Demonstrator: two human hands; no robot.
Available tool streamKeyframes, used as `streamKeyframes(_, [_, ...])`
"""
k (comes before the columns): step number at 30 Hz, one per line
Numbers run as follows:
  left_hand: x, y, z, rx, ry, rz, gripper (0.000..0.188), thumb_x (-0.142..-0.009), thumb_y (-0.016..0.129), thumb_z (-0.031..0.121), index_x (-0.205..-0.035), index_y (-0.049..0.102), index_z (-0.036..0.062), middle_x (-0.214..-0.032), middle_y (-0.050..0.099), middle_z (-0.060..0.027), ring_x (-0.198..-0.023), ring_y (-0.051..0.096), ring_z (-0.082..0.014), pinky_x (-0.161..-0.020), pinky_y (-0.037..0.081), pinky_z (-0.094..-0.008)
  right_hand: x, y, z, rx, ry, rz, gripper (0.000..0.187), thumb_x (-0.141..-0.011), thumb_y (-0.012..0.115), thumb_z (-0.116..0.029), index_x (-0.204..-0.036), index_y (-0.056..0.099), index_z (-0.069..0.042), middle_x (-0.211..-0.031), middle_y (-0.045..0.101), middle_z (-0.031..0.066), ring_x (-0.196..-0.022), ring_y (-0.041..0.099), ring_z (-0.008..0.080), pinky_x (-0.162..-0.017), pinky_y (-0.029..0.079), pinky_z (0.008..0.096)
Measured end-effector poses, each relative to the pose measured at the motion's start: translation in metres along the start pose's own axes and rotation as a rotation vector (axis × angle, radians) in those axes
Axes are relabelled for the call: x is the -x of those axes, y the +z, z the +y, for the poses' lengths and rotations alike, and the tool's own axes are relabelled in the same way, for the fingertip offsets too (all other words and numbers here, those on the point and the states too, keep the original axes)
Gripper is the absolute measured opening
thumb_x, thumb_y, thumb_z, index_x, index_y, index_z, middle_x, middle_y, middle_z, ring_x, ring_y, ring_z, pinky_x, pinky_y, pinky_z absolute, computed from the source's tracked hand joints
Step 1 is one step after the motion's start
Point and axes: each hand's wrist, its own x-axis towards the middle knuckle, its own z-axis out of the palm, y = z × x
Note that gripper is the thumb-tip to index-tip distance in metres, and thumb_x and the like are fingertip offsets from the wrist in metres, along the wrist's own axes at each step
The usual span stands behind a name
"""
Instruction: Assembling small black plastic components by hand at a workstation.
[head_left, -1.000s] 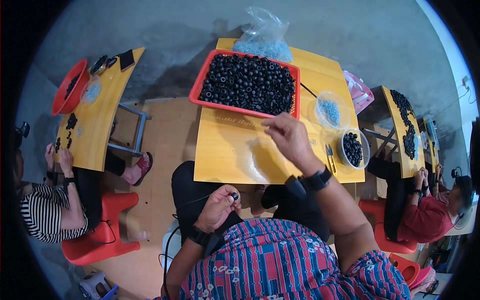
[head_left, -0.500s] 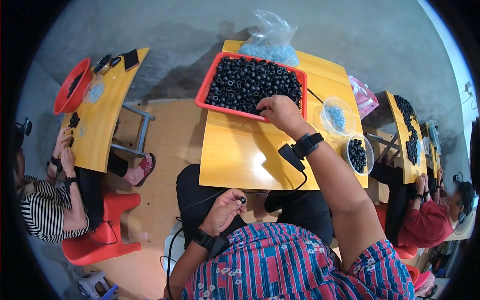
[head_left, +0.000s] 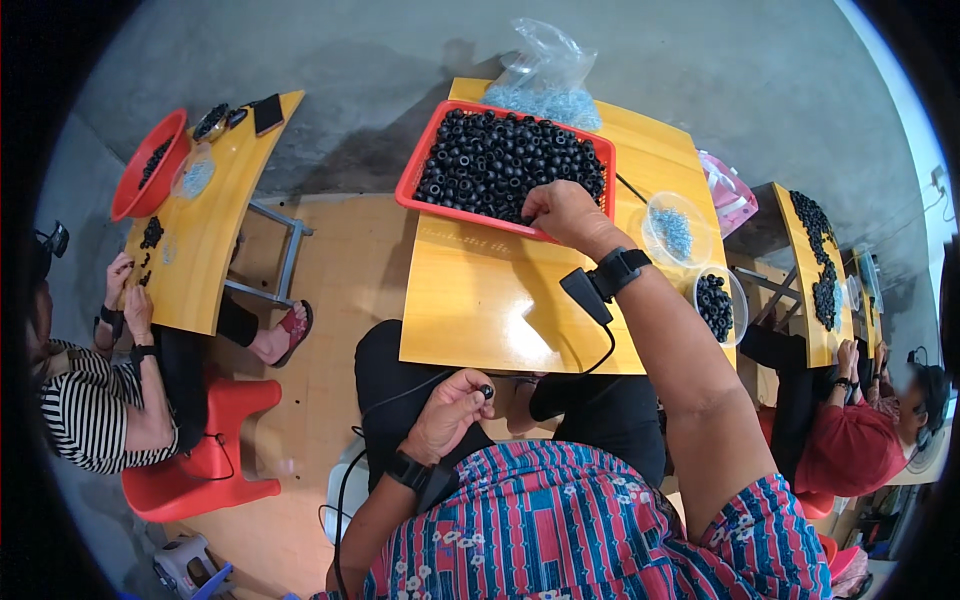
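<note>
A red basket (head_left: 408, 197) heaped with small black ring-like pieces (head_left: 505, 165) stands on the yellow table (head_left: 470, 310). Into its near right part reaches my right hand (head_left: 572, 215), fingers drawn together at the pieces; what they hold, if anything, is hidden. Above my lap, below the table's near edge, my left hand (head_left: 445, 418) pinches one black ring-like piece (head_left: 487, 391) between thumb and fingertips. Right of my right forearm are a clear tub of pale blue bits (head_left: 672, 234) and another clear tub of black pieces (head_left: 714, 306).
A clear bag of pale blue bits (head_left: 545, 95) lies behind the basket. Cables run from the wrist straps, one along the table's near edge (head_left: 600, 350). At side tables (head_left: 215, 240) people work left and right; a red stool (head_left: 215, 455) is at the left.
My right hand has shifted slightly at the basket's near right part, its fingers still drawn together. My left hand keeps its pinch on the black piece, almost unmoved.
</note>
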Motion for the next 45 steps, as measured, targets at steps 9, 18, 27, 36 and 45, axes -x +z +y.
streamKeyframes(9, [0.0, -0.005, -0.006, 0.05, 0.022, -0.013, 0.014, -0.091, 0.063, 0.014, -0.103, 0.058, 0.0081, -0.091, 0.06, 0.0005, -0.081, 0.059, -0.0109, -0.078, 0.049, -0.0266, 0.032, 0.005, 0.001, -0.645, 0.046, 0.363, 0.018, -0.077, 0.065, 0.004, -0.094, 0.067, -0.002, -0.081, 0.065, 0.0031, -0.074, 0.061, 0.012, -0.069, 0.049, 0.0256])
streamKeyframes(18, [0.009, 0.008, -0.001, 0.012, 0.119, -0.007, 0.017, -0.092, 0.061, 0.019, -0.106, 0.057, 0.0094, -0.088, 0.055, -0.0012, -0.081, 0.053, -0.0124, -0.077, 0.046, -0.0289, 0.143, 0.014, -0.056, -1.523, 0.055, -0.002, 0.025, -0.082, 0.065, 0.006, -0.107, 0.064, 0.0, -0.092, 0.063, 0.0021, -0.083, 0.06, 0.011, -0.078, 0.052, 0.0259])
streamKeyframes(27, [0.022, 0.019, 0.005, -0.026, 0.158, -0.025, 0.019, -0.093, 0.061, 0.023, -0.106, 0.056, 0.0098, -0.087, 0.054, -0.0015, -0.083, 0.052, -0.0129, -0.079, 0.045, -0.03, 0.18, 0.041, -0.075, -1.74, 0.1, -0.268, 0.025, -0.087, 0.062, 0.0, -0.112, 0.063, 0.002, -0.095, 0.064, 0.0062, -0.084, 0.063, 0.0135, -0.08, 0.054, 0.0266])
streamKeyframes(36, [0.026, 0.026, 0.008, -0.07, 0.192, 0.02, 0.019, -0.095, 0.058, 0.025, -0.104, 0.055, 0.0083, -0.084, 0.053, -0.0013, -0.079, 0.049, -0.0131, -0.076, 0.043, -0.0296, 0.183, 0.054, -0.084, -1.705, 0.177, -0.367, 0.025, -0.092, 0.056, -0.003, -0.117, 0.061, 0.002, -0.094, 0.065, 0.0058, -0.081, 0.064, 0.0126, -0.079, 0.055, 0.0258])
streamKeyframes(45, [0.023, 0.027, 0.005, -0.078, 0.158, 0.091, 0.017, -0.096, 0.056, 0.022, -0.104, 0.056, 0.007, -0.082, 0.052, -0.0005, -0.078, 0.05, -0.0122, -0.075, 0.043, -0.027, 0.18, 0.059, -0.084, -1.592, 0.198, -0.368, 0.02, -0.085, 0.065, -0.001, -0.104, 0.063, 0.001, -0.087, 0.065, 0.0043, -0.075, 0.064, 0.0132, -0.072, 0.052, 0.0242])
